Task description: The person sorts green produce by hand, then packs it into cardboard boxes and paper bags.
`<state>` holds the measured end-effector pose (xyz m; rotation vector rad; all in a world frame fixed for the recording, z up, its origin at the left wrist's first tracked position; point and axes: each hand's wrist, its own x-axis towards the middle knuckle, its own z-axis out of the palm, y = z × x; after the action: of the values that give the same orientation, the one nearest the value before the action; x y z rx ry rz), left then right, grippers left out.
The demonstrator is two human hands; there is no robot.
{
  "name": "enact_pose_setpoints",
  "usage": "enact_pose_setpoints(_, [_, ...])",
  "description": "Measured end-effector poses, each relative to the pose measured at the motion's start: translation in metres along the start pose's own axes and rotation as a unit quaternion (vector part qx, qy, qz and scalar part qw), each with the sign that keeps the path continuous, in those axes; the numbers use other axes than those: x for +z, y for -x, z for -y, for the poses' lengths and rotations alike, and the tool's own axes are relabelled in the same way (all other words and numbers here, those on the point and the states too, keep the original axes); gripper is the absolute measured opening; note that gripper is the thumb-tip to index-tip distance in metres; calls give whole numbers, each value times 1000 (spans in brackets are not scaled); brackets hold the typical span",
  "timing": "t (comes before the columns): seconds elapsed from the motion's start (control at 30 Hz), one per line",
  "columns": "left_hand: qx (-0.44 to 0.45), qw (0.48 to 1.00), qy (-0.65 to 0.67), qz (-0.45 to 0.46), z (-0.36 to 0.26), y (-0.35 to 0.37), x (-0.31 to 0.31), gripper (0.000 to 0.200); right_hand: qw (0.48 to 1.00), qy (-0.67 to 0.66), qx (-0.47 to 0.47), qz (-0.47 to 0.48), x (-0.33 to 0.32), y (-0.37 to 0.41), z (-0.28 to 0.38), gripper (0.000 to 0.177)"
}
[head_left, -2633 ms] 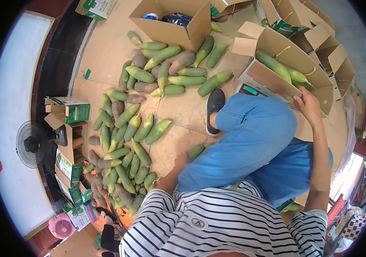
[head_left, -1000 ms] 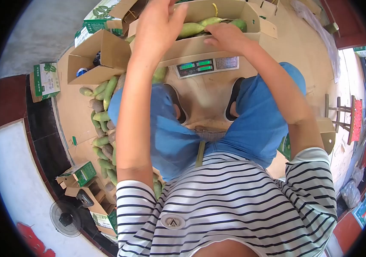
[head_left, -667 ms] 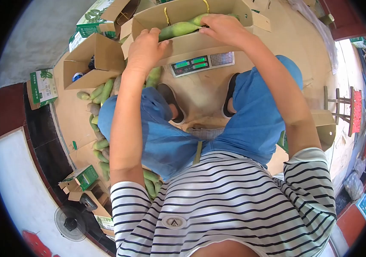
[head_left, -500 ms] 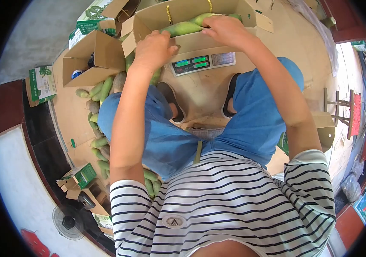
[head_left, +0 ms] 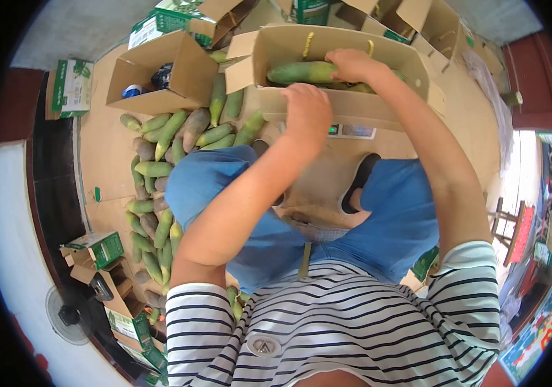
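A long open cardboard box (head_left: 379, 106) with yellow cord handles stands in front of me. Inside it lies a big green radish (head_left: 301, 73), with more green ones partly hidden to its right. My right hand (head_left: 352, 66) reaches into the box, its fingers closed around the right end of that radish. At the near wall of the box is my left hand (head_left: 308, 116), fingers bent over the rim; their tips are partly hidden. Below the box, a digital scale (head_left: 356, 131) shows only in part behind the left hand and the box wall.
Many green radishes (head_left: 154, 169) and some brownish ones cover the floor at left. A smaller cardboard box (head_left: 189, 77) holding dark items stands beside them. More cartons (head_left: 431, 22) are at the back, a fan (head_left: 68, 315) lower left, a stool (head_left: 520, 232) at right.
My left hand has moved right along the near wall of the box. The right hand has stayed at the radishes inside. The view has shifted, showing more floor radishes and less of the scale.
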<state>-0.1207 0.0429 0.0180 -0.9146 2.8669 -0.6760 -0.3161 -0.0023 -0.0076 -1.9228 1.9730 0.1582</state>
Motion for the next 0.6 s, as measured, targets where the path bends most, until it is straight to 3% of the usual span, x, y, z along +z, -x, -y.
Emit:
enact_pose_setpoints(0.13, [-38,999,-32,19,-7,3,-3,34,999,23,-22,-11,39,-42,13,71])
enact_pose_setpoints(0.23, [-27,998,-2,65,-7,2,-6,37,995,89,-35,11,38,-49,16,72])
enact_pose_setpoints(0.3, [-16,997,-2,75,-4,3,-8,40,998,51,-38,-21,32,-42,17,67])
enact_pose_setpoints(0.37, [-13,996,0,86,-1,3,-12,42,1000,-24,18,3,6,-32,22,59])
enact_pose_setpoints(0.43, [-18,995,5,101,-1,4,-15,44,998,-21,-10,-53,-16,-15,13,55])
enact_pose_setpoints(0.5, [-16,995,-4,98,0,8,-14,44,973,-223,24,52,-60,11,19,58])
enact_pose_setpoints(0.6, [-14,994,13,105,5,8,-20,44,949,-298,5,105,-103,28,19,62])
